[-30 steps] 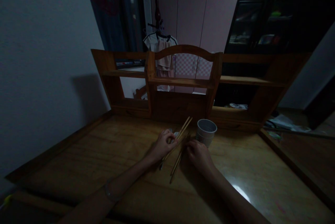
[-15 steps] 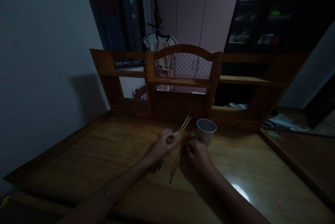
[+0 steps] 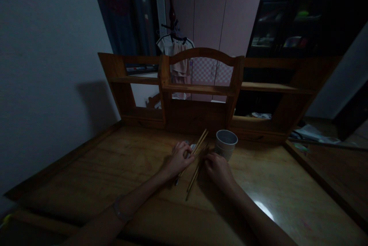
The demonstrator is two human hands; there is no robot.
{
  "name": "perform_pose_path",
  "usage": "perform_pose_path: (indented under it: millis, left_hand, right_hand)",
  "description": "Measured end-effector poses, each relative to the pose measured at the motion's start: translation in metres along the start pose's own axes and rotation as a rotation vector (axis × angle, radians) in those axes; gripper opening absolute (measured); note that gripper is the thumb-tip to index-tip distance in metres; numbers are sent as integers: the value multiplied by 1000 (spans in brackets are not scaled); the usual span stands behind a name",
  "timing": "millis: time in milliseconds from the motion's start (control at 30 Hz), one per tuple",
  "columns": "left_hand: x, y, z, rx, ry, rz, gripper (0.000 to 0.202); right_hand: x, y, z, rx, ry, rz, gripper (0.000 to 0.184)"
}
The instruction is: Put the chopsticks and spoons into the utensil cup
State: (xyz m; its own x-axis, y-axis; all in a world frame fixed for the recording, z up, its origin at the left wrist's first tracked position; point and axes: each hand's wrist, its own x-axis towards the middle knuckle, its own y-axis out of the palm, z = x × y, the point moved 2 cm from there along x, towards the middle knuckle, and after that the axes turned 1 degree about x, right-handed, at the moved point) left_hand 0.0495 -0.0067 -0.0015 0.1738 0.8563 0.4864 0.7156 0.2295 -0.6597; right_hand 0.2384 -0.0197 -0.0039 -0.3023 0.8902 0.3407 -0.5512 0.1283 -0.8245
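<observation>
My left hand (image 3: 181, 157) is closed, thumb and fingers pinching a pair of thin wooden chopsticks (image 3: 200, 141) that slant up to the right. Beneath that hand lie small shiny metal pieces, perhaps spoon parts, mostly hidden. Curled beside it, my right hand (image 3: 217, 167) has its fingertips on a second group of chopsticks (image 3: 192, 183), whose lower ends point toward me. Dim light blurs its fingertips. Just behind my right hand stands a grey metal cup (image 3: 225, 147), upright, close to the knuckles.
The wooden desk (image 3: 138, 161) carries a shelf unit (image 3: 198, 91) along its back edge. A white wall (image 3: 57, 65) borders the left side. Beyond the shelves are hanging clothes (image 3: 179, 58), a pink wardrobe (image 3: 208, 19) and a dark cabinet (image 3: 278, 19).
The upper ends of the chopsticks in my left hand have dipped slightly and shifted a little left. My right hand and the cup stay nearly where they were.
</observation>
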Motion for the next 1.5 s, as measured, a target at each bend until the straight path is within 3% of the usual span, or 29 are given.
perform_pose_path:
  millis: [267,400,533,700,900,1067,1300,1500]
  left_hand:
    - [-2,-6,-10,-19,46,9,7]
    - [-4,-10,-21,-165,137,81,7]
    - [-7,-7,-25,-263,175,197,10]
    - [-7,-9,-28,-352,115,205,12]
    - [-10,-7,-30,-453,-67,205,20]
    - [-9,-8,-32,-532,-143,176,26]
    - [-1,-2,-10,-385,-176,74,35]
    - [-1,0,5,-86,-139,81,32]
  right_hand:
    - [0,-1,2,113,-30,-77,27]
    - [-3,-10,15,371,-28,-186,25]
    - [-5,-12,24,648,23,-197,32]
    - [1,-17,23,849,7,-192,29]
    - [2,-33,27,863,-69,-200,28]
    - [1,-22,28,947,-41,-184,32]
    - [6,4,12,1111,178,-156,45]
    - [4,0,1,1016,275,-198,36]
